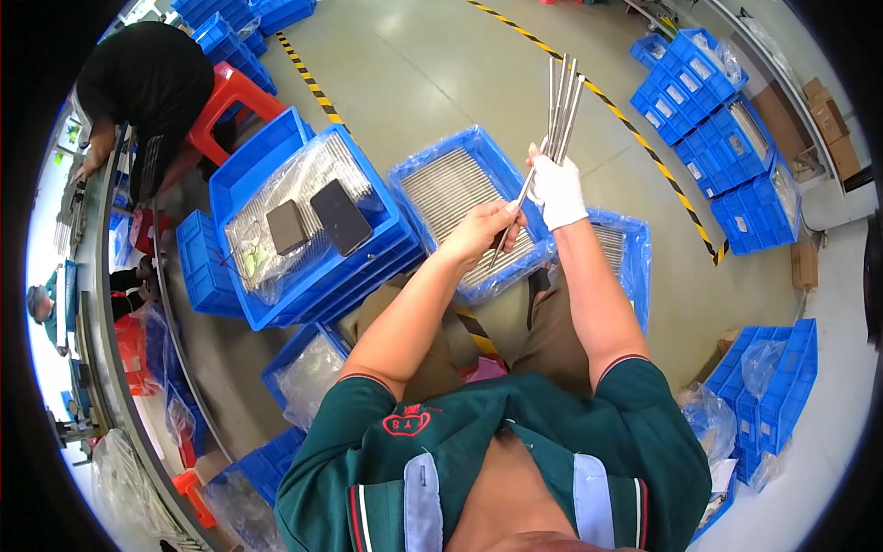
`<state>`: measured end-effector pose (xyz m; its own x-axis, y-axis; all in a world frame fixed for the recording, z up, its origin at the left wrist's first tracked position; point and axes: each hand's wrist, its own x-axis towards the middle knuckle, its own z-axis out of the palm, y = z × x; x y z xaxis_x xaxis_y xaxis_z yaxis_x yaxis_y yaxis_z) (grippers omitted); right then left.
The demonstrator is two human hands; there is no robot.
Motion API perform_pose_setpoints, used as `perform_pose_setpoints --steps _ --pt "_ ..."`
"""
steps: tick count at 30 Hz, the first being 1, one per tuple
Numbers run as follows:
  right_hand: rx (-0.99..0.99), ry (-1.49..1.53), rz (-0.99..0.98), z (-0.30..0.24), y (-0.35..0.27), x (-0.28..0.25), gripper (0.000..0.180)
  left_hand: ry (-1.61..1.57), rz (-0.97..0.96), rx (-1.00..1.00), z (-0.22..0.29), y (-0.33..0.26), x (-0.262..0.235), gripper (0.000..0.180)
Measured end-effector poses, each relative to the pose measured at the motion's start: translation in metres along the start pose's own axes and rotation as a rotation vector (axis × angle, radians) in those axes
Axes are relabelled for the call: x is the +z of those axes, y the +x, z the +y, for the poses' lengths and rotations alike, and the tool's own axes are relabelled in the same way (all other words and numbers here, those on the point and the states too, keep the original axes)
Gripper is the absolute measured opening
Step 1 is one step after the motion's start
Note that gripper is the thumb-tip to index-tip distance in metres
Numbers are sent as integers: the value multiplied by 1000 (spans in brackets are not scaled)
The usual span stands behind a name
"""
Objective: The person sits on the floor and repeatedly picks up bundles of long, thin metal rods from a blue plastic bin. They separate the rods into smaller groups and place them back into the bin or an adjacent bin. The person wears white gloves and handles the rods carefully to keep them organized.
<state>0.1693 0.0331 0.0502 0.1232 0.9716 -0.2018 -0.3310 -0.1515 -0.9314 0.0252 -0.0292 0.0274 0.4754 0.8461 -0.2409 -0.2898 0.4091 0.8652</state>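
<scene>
My right hand [557, 191], in a white glove, is closed around a bundle of several thin metal rods [563, 110] that fan upward and away from me. My bare left hand [485, 230] pinches a metal rod [523, 195] that slants across between the two hands, its lower end below my left fingers. Below both hands sits a blue crate [405, 175] lined with clear plastic, where many similar rods [451, 191] lie side by side. A second lined crate [635, 276] with rods is partly hidden behind my right forearm.
Left of me, stacked blue crates [317, 299] hold bagged rods, a dark phone [340, 217] and a small dark box [287, 227]. A red stool [230, 101] stands near a person in black [147, 69]. More blue crates [759, 216] line the right side.
</scene>
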Motion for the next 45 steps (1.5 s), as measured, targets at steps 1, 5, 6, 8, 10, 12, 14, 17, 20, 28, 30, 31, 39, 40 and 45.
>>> perform_pose_setpoints --steps 1,5,6,8,10,12,14,17,20,28,30,31,39,40,45 --pt "30 -2 -19 -3 -1 -2 15 33 -7 -7 1 -2 2 27" --pt "-94 -104 197 -7 21 -15 18 233 -107 -64 -5 -8 0 28" --pt "-50 -20 313 -16 30 -19 20 227 -123 -84 -5 -13 0 30" --pt "-70 76 253 -22 45 -55 20 238 -98 -86 5 -15 -8 32" --pt "-43 169 164 -27 46 -72 19 285 -20 -5 14 -13 -34 30" --pt "-69 71 221 -15 40 -56 19 3 39 26 14 -8 -35 28" --pt "-70 -8 171 2 28 -35 19 -230 -37 51 12 -2 -21 30" --pt "14 -217 38 9 -4 3 23 -385 -247 90 8 3 -18 33" --pt "9 -337 -216 20 -8 3 26 -267 -422 35 13 -3 -16 34" --pt "-201 -716 -196 19 -17 7 34 109 59 58 33 -11 -36 25" --pt "-186 -731 -188 22 -19 6 26 -14 224 158 37 -6 -53 26" --pt "-133 -629 -239 24 -20 4 24 -99 293 210 40 -4 -59 26" --pt "8 -462 -451 20 -42 2 11 -622 396 537 45 5 -88 30" --pt "-6 -469 -457 19 -44 3 11 -649 350 554 44 5 -89 31" --pt "-11 -503 -436 17 -48 4 12 -711 368 536 43 8 -85 31"
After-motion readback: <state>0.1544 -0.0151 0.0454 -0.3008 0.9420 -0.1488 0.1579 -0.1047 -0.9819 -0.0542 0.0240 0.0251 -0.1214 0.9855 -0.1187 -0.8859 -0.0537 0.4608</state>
